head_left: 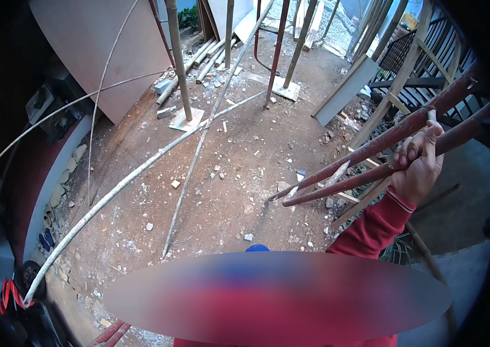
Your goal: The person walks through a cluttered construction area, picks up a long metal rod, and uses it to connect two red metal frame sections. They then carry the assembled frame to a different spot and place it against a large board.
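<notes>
Outdoor building site in daylight: reddish dirt ground [227, 162] strewn with rubble, upright bamboo props [178, 63], a leaning plywood sheet [100, 46], long bent pipes [135, 176], stacked timber [337, 92].

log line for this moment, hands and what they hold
right hand: gripping two reddish metal bars | left hand: not in view | below: dirt ground with long poles and rubble

The bare reddish dirt ground [239, 144] carries scattered stone chips [175, 184], two long pale poles [141, 173] lying crossed, a bundle of bamboo lengths [207, 58] and flat wooden pads [186, 120] under upright props.
</notes>
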A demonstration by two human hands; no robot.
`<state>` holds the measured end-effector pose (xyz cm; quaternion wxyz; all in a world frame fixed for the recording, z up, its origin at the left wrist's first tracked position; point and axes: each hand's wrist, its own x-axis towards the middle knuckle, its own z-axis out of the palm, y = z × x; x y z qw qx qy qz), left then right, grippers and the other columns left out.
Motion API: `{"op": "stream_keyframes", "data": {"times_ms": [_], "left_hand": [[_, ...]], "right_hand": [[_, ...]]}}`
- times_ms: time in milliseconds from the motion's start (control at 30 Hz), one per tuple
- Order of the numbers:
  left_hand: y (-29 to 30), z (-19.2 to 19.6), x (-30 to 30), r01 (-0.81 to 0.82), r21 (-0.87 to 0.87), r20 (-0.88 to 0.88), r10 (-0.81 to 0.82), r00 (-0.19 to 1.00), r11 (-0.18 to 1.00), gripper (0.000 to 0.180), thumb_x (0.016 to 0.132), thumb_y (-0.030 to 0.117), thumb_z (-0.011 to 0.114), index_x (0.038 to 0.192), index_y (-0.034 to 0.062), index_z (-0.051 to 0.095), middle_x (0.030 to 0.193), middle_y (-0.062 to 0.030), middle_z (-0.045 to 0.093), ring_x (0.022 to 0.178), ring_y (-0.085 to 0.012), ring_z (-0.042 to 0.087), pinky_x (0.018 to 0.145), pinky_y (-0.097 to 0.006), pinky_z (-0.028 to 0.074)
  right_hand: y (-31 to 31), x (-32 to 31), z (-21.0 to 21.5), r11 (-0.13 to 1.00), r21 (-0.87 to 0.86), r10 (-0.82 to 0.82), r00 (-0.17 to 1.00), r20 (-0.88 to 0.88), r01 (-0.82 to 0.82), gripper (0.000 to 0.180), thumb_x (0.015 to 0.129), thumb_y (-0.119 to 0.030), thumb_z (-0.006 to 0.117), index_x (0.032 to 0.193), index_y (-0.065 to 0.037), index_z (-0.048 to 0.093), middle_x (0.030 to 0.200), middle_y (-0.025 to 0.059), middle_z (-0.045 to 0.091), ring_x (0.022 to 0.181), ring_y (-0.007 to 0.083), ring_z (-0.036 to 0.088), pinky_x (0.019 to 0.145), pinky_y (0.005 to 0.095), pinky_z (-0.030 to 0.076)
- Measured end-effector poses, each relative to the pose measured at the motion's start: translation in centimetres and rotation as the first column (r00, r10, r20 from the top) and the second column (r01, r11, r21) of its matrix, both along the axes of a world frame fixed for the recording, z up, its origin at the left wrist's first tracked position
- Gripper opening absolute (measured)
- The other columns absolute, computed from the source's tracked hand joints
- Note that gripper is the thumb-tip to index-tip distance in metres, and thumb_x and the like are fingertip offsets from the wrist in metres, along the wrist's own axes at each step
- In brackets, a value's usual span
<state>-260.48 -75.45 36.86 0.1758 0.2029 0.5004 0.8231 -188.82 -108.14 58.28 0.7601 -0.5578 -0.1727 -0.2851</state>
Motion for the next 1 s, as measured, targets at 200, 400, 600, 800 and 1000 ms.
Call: {"op": "stream_keyframes", "data": {"times_ms": [200, 400, 600, 800, 1000], "left_hand": [[-5.6, -0.9, 9.9, -0.033, -0.013, -0.096, 0.031, 0.995, 0.999, 0.013, 0.071, 0.01, 0.077, 0.082, 0.0074, 0.072, 0.076, -0.0072, 0.062, 0.063, -0.0202, 0.059, 0.051, -0.035, 0.05], [-11.1, -3.4, 22.5, -0.07, -0.003, -0.04, 0.07, 0.997, 0.998, 0.007, 0.075, 0.014, 0.076, 0.081, 0.0114, 0.073, 0.071, -0.0034, 0.058, 0.059, -0.0173, 0.053, 0.047, -0.033, 0.045], [-15.0, -1.2, 37.4, -0.151, -0.027, 0.104, 0.153, 0.983, 0.988, 0.015, 0.072, 0.018, 0.078, 0.068, 0.0168, 0.064, 0.068, -0.0001, 0.053, 0.057, -0.0148, 0.05, 0.046, -0.032, 0.042], [-14.8, -1.9, 46.8, -0.261, -0.034, 0.079, 0.263, 0.962, 0.965, 0.014, 0.074, 0.017, 0.078, 0.07, 0.0151, 0.065, 0.07, -0.0011, 0.056, 0.057, -0.0153, 0.052, 0.048, -0.033, 0.044], [-12.2, -3.0, 56.7, -0.301, -0.05, 0.07, 0.304, 0.95, 0.952, 0.011, 0.077, 0.013, 0.08, 0.08, 0.0061, 0.072, 0.077, -0.0053, 0.064, 0.063, -0.017, 0.058, 0.052, -0.035, 0.05]], "right_hand": [[-1.2, 13.9, 0.9, 0.998, 0.032, 0.046, 0.999, 0.012, -0.046, 0.043, 0.1, -0.039, 0.061, 0.12, -0.002, 0.052, 0.056, -0.0036, 0.036, 0.043, 0.006, 0.036, 0.04, 0.0239, 0.03], [-3.4, 29.1, 1.9, 0.994, 0.041, 0.099, 0.995, 0.015, -0.099, 0.042, 0.1, -0.037, 0.062, 0.118, -0.001, 0.053, 0.056, -0.0029, 0.037, 0.043, 0.0063, 0.035, 0.04, 0.0237, 0.03], [-3.3, 41.3, 4.2, 0.983, 0.053, 0.171, 0.984, 0.04, -0.173, 0.039, 0.101, -0.035, 0.061, 0.117, 0.0, 0.054, 0.056, -0.0029, 0.037, 0.042, 0.006, 0.036, 0.04, 0.0233, 0.03], [-2.0, 52.6, 4.3, 0.984, 0.002, 0.179, 0.981, 0.072, -0.18, 0.033, 0.102, -0.031, 0.06, 0.115, -0.002, 0.056, 0.056, -0.0034, 0.038, 0.042, 0.0048, 0.035, 0.039, 0.0218, 0.031], [-0.1, 65.1, 3.0, 0.98, 0.0, 0.201, 0.977, 0.076, -0.201, 0.028, 0.102, -0.03, 0.06, 0.114, -0.005, 0.057, 0.057, -0.0037, 0.039, 0.043, 0.0044, 0.035, 0.038, 0.0212, 0.03]]}}
